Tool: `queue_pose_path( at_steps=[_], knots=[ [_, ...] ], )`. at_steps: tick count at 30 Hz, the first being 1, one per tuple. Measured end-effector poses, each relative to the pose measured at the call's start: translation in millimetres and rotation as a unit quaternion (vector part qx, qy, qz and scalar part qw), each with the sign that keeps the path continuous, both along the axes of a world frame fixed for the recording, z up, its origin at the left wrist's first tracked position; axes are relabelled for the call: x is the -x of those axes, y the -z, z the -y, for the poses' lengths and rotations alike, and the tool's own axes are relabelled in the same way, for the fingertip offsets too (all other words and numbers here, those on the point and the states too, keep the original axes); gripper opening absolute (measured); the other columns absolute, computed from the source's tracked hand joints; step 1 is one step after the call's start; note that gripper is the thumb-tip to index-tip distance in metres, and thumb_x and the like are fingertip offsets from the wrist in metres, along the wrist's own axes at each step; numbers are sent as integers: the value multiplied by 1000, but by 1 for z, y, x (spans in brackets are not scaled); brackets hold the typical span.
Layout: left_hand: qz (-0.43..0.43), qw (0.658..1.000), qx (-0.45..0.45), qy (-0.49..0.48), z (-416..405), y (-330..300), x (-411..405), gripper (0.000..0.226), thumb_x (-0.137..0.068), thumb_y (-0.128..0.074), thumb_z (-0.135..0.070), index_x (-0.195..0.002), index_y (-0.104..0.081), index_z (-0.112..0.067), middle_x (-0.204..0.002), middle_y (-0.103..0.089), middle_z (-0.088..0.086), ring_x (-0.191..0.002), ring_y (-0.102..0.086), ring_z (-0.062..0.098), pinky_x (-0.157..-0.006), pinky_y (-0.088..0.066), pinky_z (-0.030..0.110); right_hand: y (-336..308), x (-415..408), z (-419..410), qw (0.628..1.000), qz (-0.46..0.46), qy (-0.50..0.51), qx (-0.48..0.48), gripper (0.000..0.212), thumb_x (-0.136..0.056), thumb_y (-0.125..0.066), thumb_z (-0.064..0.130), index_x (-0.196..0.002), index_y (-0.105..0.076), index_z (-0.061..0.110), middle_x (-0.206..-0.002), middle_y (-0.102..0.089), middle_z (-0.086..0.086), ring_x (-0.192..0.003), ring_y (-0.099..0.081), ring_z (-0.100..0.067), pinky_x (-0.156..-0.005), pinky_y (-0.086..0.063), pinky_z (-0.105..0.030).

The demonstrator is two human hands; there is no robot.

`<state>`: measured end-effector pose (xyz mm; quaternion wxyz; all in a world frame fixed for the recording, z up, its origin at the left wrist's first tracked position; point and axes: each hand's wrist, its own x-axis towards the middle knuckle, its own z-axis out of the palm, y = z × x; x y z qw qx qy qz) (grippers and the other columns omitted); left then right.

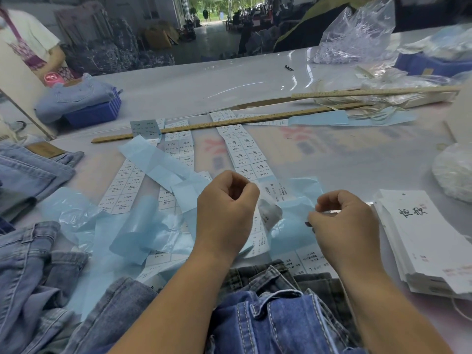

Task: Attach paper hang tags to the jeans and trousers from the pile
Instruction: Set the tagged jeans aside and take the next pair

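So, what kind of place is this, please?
Probably a garment factory's finishing area: jeans piled by the table edge, size sticker sheets spread out, and a hang tag stack at the right.

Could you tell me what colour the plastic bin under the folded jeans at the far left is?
The plastic bin is deep blue, seen in the head view.

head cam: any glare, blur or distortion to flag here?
Head view: glare streaks on the glossy table at the far side; the wooden rulers bow from wide-angle distortion; the small item between left hand and right hand is too blurred to identify; sticker text mostly illegible.
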<state>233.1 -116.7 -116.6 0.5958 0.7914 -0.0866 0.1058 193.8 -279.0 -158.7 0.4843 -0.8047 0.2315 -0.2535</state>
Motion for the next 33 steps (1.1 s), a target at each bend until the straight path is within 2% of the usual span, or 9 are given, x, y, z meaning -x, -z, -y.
queue_pose_path(
  at_steps=[6,10,13,16,18,20,23,28,33],
  knots=[
    [29,999,40,-14,-1,-3,2,18,-87,-60,-7,-70,-60,-12,-56,-55,-2,-53,-46,4,-48,-39,13,-2,2,-1,999,-41,-15,11,22,-78,-64,0,-82,-62,22,-82,-64,10,-80,-66,-16,-61,-45,-22],
    [31,998,56,10,0,-3,2,17,-91,-61,-10,-75,-60,-12,-56,-54,-8,-53,-47,6,-49,-41,15,-4,4,-2,997,-59,-13,37,17,-79,-65,7,-88,-64,22,-82,-62,15,-77,-54,3,-59,-36,-13],
    [76,997,3,26,2,-2,4,16,-94,-61,-15,-78,-61,-19,-63,-60,-3,-57,-53,13,-52,-46,24,-8,4,-4,997,-32,-5,69,14,-80,-67,13,-88,-65,24,-76,-61,14,-72,-53,5,-58,-33,-9],
    [128,986,-81,64,4,0,8,14,-95,-60,-22,-81,-59,-23,-63,-60,0,-57,-54,18,-54,-45,34,-14,4,-8,998,20,-13,52,10,-82,-69,18,-76,-64,24,-64,-61,8,-68,-56,2,-53,-37,-7],
    [161,973,-136,88,3,0,10,10,-94,-59,-26,-85,-59,-22,-58,-57,-2,-54,-50,16,-50,-42,35,-17,4,-9,999,38,-26,5,19,-87,-67,25,-69,-65,20,-59,-62,7,-59,-55,-4,-54,-39,-16],
    [202,957,-181,102,2,-1,13,9,-95,-57,-26,-90,-59,-19,-55,-53,-6,-50,-46,15,-47,-41,35,-23,5,-8,993,39,-61,-97,31,-92,-62,31,-67,-65,13,-55,-58,5,-47,-46,-10,-52,-38,-27],
    [276,923,-240,117,3,-9,21,13,-96,-55,-25,-92,-60,-14,-53,-40,-11,-47,-43,17,-44,-41,36,-37,15,-3,952,18,-150,-266,45,-96,-53,40,-63,-68,14,-57,-55,-2,-46,-42,-14,-42,-34,-25],
    [397,845,-327,147,20,-24,33,23,-95,-51,-20,-80,-63,-7,-54,-52,0,-46,-45,26,-46,-42,38,-51,40,17,944,-38,-197,-262,46,-90,-54,46,-54,-66,22,-60,-57,-6,-45,-41,-16,-42,-33,-25],
    [432,769,-411,228,45,-35,41,26,-97,-49,-25,-82,-64,-9,-60,-61,1,-49,-51,27,-51,-46,36,-62,67,54,942,-20,-171,-288,28,-87,-54,17,-63,-66,11,-60,-60,-9,-46,-43,-17,-42,-34,-27]
  ],
)
